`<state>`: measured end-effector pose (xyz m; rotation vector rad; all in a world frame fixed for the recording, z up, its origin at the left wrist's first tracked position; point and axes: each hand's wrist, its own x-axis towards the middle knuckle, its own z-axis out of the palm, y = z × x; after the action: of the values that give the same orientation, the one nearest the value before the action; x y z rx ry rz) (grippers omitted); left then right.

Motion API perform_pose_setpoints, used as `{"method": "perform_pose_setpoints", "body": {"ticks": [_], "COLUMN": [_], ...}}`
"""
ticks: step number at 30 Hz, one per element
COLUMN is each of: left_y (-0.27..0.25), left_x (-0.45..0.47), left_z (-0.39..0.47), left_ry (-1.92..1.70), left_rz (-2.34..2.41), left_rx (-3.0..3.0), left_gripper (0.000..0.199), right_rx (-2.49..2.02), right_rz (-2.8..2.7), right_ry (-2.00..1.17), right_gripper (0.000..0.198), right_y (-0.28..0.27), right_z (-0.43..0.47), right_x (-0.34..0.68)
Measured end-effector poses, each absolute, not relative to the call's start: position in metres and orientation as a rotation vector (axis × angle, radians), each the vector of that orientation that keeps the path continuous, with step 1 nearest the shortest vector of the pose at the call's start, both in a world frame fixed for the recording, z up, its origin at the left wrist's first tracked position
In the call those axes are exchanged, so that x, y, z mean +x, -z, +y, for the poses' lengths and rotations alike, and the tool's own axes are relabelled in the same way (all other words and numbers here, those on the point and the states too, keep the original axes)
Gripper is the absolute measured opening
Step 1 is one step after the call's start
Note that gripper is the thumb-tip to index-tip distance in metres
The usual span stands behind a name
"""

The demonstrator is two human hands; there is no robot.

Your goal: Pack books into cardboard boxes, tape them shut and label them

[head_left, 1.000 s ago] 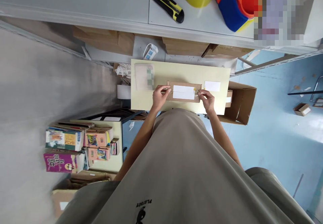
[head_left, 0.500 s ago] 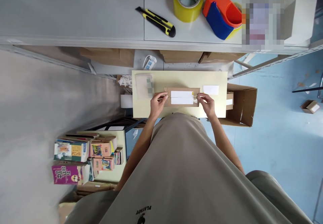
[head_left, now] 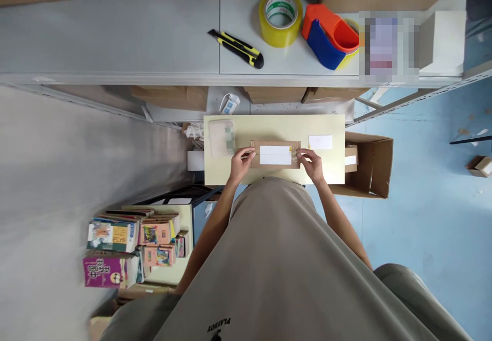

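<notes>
A flat brown cardboard parcel (head_left: 275, 167) with a white label (head_left: 274, 160) lies on the pale yellow table (head_left: 238, 176). A thin straight line crosses the label from one hand to the other. At the parcel's left end, my left hand (head_left: 241, 162) pinches thumb and fingers together; what is between them is too small to make out. My right hand (head_left: 312, 165) is closed in a pinch at the right end, where glossy clear tape (head_left: 294, 154) catches the light. A white paper slip (head_left: 320, 142) lies beyond my right hand, and a translucent packet (head_left: 219, 139) beyond my left.
On the grey shelf (head_left: 154, 34) ahead are a utility knife (head_left: 240, 50), a tape roll (head_left: 280, 18) and an orange-blue tape dispenser (head_left: 328, 34). An open carton (head_left: 374, 164) adjoins the table's right side. Stacked books (head_left: 111, 249) stand at lower left.
The view has tilted slightly, so shelf and table sit lower in the picture. Both hands stay pinched at the parcel's ends; the right hand has shifted slightly inward.
</notes>
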<state>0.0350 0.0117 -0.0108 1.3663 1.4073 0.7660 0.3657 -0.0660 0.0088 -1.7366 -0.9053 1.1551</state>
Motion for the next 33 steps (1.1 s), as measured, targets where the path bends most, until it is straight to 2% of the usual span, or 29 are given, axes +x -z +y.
{"method": "perform_pose_setpoints", "body": {"ticks": [5, 10, 16, 20, 25, 29, 33], "left_y": [-0.014, -0.076, -0.168, -0.207, -0.212, -0.198, -0.174], "left_x": [0.035, 0.06, 0.14, 0.192, 0.227, 0.229, 0.21], "left_z": [0.019, 0.058, 0.124, 0.152, 0.156, 0.142, 0.118], "left_ry": [-0.852, -1.027, -1.208, -1.268, -1.264, -1.245, -1.238], "left_rz": [1.479, 1.341, 1.002, 0.841, 0.78, 0.808, 0.874], "left_rx": [1.468, 1.644, 1.848, 1.913, 1.891, 1.826, 1.667], "left_gripper": [0.052, 0.043, 0.035, 0.029, 0.022, 0.021, 0.022], "right_rx": [-1.676, -1.676, -1.571, -1.688, -2.086, -2.145, -2.04], "right_rz": [-0.981, -1.147, -1.474, -1.679, -1.718, -1.668, -1.535], "right_ry": [-1.16, -1.021, -0.447, -0.202, -0.275, -0.313, -0.35], "right_gripper": [0.066, 0.07, 0.05, 0.039, 0.039, 0.033, 0.042], "right_y": [-0.023, -0.073, -0.18, -0.219, -0.213, -0.205, -0.192], "right_z": [-0.061, -0.036, 0.061, 0.142, 0.205, 0.215, 0.183], "right_x": [0.373, 0.399, 0.436, 0.439, 0.421, 0.416, 0.419]}}
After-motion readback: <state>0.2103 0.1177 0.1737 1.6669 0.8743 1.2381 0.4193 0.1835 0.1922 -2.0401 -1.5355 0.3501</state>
